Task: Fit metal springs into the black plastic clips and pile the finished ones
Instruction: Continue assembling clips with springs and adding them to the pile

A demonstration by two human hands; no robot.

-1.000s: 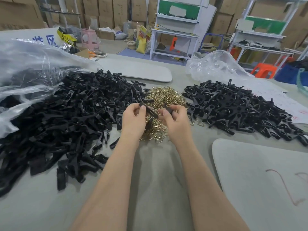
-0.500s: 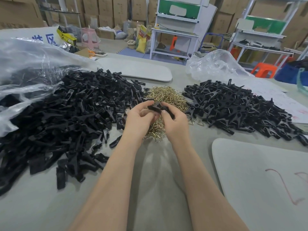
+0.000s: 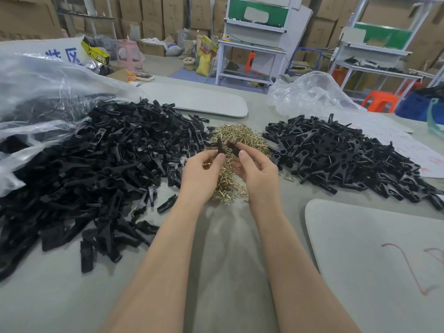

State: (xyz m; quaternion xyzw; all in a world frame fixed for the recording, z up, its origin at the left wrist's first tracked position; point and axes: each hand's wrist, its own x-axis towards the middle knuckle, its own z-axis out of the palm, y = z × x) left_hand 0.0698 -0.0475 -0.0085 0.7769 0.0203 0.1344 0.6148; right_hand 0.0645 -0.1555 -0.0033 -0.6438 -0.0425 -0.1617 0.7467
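The left clip half [image 3: 219,146] and the right clip half [image 3: 232,147] stand close together but not touching, just above the near edge of the heap of brass springs [image 3: 240,138]. Your left hand [image 3: 204,171] pinches the first between thumb and fingertips, and your right hand [image 3: 257,171] pinches the second the same way. Half a second ago you had the two pieces pressed together in front of you; now they have come apart again with a narrow gap between them. That suggests this clip is not yet joined. Whether a spring sits in either piece I cannot tell, since the brass heap lies right behind them. Bring them back together before anything goes to the finished pile [image 3: 336,155] on your right. The unassembled clip parts [image 3: 108,164] wait in the large heap on your left, spilling from the clear plastic bag [image 3: 48,92] across the grey table [image 3: 228,248].
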